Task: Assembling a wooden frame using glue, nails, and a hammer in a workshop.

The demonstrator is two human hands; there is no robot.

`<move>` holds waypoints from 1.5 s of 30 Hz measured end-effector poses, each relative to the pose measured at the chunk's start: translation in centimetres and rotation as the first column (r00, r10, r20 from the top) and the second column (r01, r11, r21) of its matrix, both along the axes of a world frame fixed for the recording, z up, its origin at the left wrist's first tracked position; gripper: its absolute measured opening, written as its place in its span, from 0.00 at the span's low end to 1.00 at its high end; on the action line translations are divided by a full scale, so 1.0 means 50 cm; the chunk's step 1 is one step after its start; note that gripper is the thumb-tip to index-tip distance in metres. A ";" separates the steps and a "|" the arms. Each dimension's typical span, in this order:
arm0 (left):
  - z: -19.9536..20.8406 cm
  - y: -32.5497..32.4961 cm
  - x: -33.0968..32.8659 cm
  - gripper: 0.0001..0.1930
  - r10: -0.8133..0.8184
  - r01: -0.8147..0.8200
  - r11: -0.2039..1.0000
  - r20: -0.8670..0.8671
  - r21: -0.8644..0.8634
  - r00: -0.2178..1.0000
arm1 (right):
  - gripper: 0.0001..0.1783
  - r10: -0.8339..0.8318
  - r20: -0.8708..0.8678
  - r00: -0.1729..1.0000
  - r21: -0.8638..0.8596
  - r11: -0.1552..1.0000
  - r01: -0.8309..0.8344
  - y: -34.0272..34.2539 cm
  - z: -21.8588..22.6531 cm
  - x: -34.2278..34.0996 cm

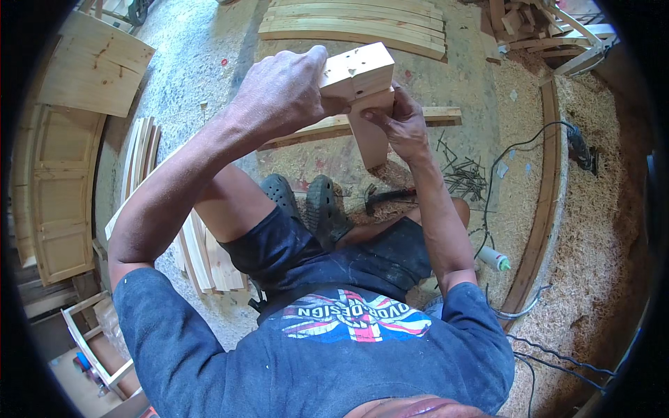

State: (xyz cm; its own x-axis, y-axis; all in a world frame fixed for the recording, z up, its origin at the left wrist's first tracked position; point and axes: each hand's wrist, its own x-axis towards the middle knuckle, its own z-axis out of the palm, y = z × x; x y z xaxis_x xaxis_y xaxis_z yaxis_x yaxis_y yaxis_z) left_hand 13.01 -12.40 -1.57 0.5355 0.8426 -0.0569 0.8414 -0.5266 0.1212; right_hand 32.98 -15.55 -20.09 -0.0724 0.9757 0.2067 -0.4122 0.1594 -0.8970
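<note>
Nearest is the person's dark blue cotton T-shirt [306,380] with a red, white and blue print on the chest. Both forearms reach out beyond it, raised above the bent legs. The left hand [287,82] is curled firmly around the left end of a pale, squared wooden block [368,64] marked with small dark holes; that end is hidden in the grip, while the rest juts out to the right of the knuckles. The right hand [405,125] clasps a flat, pale wooden board [369,143] at its upper end, thumb on the face, the other fingers mostly hidden behind the right edge. The board meets the block's underside and hangs below both grips, its lower end free. Beneath lie grey-green perforated clogs [320,209] on the feet, a dark hammer-like tool [390,198] and scattered dark nails [463,174]. Behind the hands, a long, pale wooden batten [439,115] lies on the floor, and farthest off rests a stack of pale, curved wooden planks [352,24]
</note>
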 end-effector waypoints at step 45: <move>-0.015 0.006 0.042 0.29 -0.001 0.002 1.000 -0.065 0.019 0.998 | 0.12 -0.343 -0.343 0.874 0.252 0.863 0.437 0.008 -0.012 -0.024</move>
